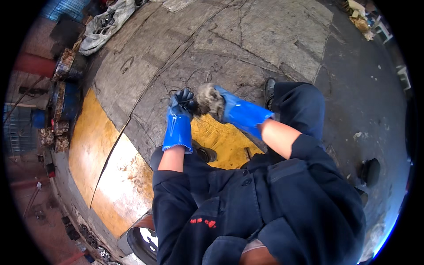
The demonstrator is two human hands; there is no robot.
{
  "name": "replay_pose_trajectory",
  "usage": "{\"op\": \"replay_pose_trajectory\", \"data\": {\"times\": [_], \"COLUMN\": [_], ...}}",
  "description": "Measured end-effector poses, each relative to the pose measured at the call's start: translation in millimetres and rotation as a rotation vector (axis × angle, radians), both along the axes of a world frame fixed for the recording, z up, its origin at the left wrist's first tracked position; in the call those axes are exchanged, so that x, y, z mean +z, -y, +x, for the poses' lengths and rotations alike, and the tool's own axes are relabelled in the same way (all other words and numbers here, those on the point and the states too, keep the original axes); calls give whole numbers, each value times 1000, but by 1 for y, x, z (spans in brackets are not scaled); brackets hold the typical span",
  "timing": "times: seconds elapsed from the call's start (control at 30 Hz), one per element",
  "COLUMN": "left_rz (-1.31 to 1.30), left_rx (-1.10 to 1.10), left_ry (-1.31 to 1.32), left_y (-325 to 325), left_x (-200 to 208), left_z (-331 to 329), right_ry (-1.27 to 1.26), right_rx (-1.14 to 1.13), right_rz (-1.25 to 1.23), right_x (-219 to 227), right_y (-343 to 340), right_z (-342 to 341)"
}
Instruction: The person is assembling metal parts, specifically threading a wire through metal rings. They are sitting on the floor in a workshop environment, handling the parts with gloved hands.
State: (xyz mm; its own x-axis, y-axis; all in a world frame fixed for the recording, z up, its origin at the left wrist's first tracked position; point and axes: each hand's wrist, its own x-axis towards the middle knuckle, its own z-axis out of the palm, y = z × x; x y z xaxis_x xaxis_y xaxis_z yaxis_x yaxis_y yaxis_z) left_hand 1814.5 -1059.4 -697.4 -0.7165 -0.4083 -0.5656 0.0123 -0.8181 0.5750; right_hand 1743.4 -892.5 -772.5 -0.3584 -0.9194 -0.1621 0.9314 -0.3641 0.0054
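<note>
I wear long blue rubber gloves on both hands. My left hand (182, 100), its fingers curled and dark with grime, closes on something dark that I cannot make out. Thin black strands stick out around its fingertips. Right beside it, my right hand (223, 105) is closed on a shaggy grey wad (209, 100), which looks like a rag or fibre waste. The wad presses up against the dark thing in my left hand. Both hands are held together in front of my knees, above the floor.
Worn boards and a yellow sheet (223, 139) cover the floor under me. A grey sack (106, 28) lies at the far left, near blue drums (68, 101). A round metal container (143, 238) stands by my left elbow. A dark object (370, 172) sits at right.
</note>
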Motion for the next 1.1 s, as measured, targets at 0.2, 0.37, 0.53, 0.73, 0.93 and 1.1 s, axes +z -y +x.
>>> {"op": "replay_pose_trajectory", "data": {"times": [0.2, 0.37, 0.53, 0.73, 0.93, 1.1], "left_rz": [98, 92, 216, 288, 160, 254], "left_rx": [-130, -33, 24, -240, -105, -223], "left_ry": [-277, 21, 148, -114, 62, -445], "left_y": [30, 13, -23, -8, -21, 20], "left_x": [-89, -79, -4, -5, 35, -25], "left_z": [40, 55, 54, 79, 78, 82], "right_ry": [13, -22, -43, -163, -490, -656], "right_rx": [40, 34, -52, -198, -370, -394], "right_rz": [142, 217, 258, 332, 597, 984], "right_x": [20, 24, 21, 43, 67, 116], "right_y": [35, 34, 32, 11, -29, -8], "right_z": [46, 49, 39, -5, -77, -88]}}
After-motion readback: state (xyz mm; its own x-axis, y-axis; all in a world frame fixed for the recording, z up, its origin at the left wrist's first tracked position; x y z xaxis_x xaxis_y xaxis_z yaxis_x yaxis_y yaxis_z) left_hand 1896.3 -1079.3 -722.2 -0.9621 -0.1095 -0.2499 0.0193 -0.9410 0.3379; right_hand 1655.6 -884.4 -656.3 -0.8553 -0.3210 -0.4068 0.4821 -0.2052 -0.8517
